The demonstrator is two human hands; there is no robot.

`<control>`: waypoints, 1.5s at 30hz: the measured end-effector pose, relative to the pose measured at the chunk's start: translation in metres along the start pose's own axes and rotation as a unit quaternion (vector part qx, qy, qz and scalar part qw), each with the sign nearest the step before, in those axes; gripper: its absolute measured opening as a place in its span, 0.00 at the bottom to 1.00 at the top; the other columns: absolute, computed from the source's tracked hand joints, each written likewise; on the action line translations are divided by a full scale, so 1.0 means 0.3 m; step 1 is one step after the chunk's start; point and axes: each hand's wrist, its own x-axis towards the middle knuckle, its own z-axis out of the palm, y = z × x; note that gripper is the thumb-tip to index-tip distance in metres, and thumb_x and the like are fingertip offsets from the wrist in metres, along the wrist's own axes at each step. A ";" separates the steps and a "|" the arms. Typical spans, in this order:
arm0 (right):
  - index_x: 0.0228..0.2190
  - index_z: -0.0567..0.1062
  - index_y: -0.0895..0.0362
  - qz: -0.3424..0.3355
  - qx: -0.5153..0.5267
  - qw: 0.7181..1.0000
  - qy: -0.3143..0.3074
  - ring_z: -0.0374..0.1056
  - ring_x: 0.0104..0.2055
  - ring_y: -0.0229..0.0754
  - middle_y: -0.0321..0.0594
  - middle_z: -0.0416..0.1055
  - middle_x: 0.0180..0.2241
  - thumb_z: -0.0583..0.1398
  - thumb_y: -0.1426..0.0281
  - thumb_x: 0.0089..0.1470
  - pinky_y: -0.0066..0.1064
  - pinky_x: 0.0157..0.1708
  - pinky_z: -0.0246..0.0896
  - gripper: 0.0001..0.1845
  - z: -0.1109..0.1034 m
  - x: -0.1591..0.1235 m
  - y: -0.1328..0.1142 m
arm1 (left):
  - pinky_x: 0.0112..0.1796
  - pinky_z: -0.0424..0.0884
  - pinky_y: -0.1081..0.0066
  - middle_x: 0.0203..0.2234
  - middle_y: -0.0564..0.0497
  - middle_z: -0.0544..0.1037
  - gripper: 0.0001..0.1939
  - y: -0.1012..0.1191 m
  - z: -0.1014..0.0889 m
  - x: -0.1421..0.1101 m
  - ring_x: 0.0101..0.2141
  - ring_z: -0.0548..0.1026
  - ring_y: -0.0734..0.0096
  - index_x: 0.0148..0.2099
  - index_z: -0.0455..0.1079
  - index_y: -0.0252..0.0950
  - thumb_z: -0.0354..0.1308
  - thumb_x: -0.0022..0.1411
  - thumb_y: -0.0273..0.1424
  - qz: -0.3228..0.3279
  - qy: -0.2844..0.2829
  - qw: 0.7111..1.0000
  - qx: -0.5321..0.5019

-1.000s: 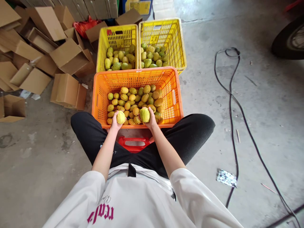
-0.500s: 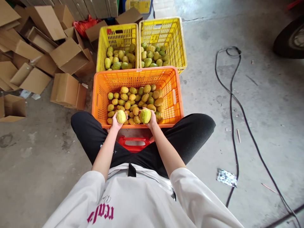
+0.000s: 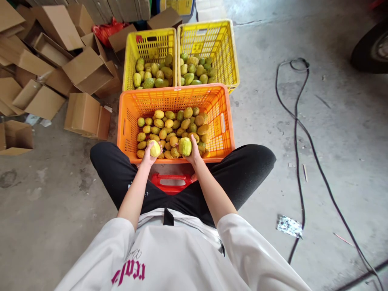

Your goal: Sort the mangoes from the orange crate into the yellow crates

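An orange crate (image 3: 224, 121) full of yellow-green fruits stands on the floor between my knees. My left hand (image 3: 148, 155) is closed around a small yellow fruit (image 3: 155, 148) above the crate's near edge. My right hand (image 3: 193, 152) grips a larger greenish-yellow fruit (image 3: 184, 146) just beside it. Both fruits hover over the pile at the crate's front. Behind the orange crate stand two yellow crates, the left one (image 3: 131, 52) and the right one (image 3: 228, 56), each partly filled with similar greener fruits.
A heap of cardboard boxes (image 3: 45, 68) covers the floor at the left. A black cable (image 3: 295, 133) snakes across the concrete at the right, near a foil scrap (image 3: 289, 226). A red stool (image 3: 171, 182) shows under me. A tyre (image 3: 371, 48) sits top right.
Both hands stay over the crate's front with their fruits; the left fruit has turned slightly in the fingers. The view has shifted a little.
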 end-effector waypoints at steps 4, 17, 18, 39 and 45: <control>0.28 0.75 0.54 -0.004 -0.013 1.000 -0.005 0.80 0.29 0.47 0.40 0.78 0.23 0.64 0.50 0.58 0.35 0.25 0.78 0.20 0.010 -0.011 -0.001 | 0.41 0.75 0.69 0.31 0.50 0.80 0.05 -0.004 0.000 0.002 0.33 0.78 0.71 0.39 0.74 0.35 0.62 0.62 0.31 0.007 0.007 1.000 -0.010; 0.36 0.77 0.57 0.028 0.006 1.000 0.005 0.78 0.29 0.45 0.45 0.81 0.27 0.55 0.53 0.65 0.33 0.25 0.76 0.21 0.007 0.002 -0.006 | 0.32 0.74 0.73 0.29 0.48 0.80 0.16 0.001 0.000 0.011 0.29 0.77 0.70 0.45 0.77 0.34 0.52 0.70 0.39 -0.010 -0.016 1.000 0.014; 0.36 0.77 0.57 0.031 0.006 0.999 0.007 0.78 0.29 0.46 0.44 0.81 0.27 0.54 0.53 0.65 0.33 0.25 0.76 0.21 0.004 0.006 -0.005 | 0.32 0.75 0.72 0.29 0.48 0.80 0.17 0.002 -0.001 0.012 0.30 0.78 0.69 0.46 0.77 0.35 0.51 0.70 0.40 -0.018 -0.018 1.000 0.009; 0.32 0.76 0.53 0.002 -0.019 1.000 -0.004 0.80 0.31 0.46 0.42 0.78 0.26 0.60 0.48 0.61 0.35 0.30 0.78 0.21 0.001 -0.004 -0.002 | 0.39 0.77 0.70 0.31 0.51 0.80 0.07 -0.011 -0.002 0.004 0.32 0.79 0.72 0.42 0.74 0.37 0.65 0.63 0.34 0.021 -0.006 1.000 0.018; 0.31 0.75 0.54 0.009 -0.026 0.999 -0.020 0.80 0.31 0.46 0.41 0.78 0.24 0.62 0.55 0.61 0.32 0.28 0.78 0.15 0.012 -0.020 -0.003 | 0.40 0.77 0.72 0.29 0.52 0.78 0.06 -0.005 0.004 0.000 0.35 0.78 0.70 0.42 0.75 0.38 0.58 0.67 0.33 0.032 0.060 0.998 0.018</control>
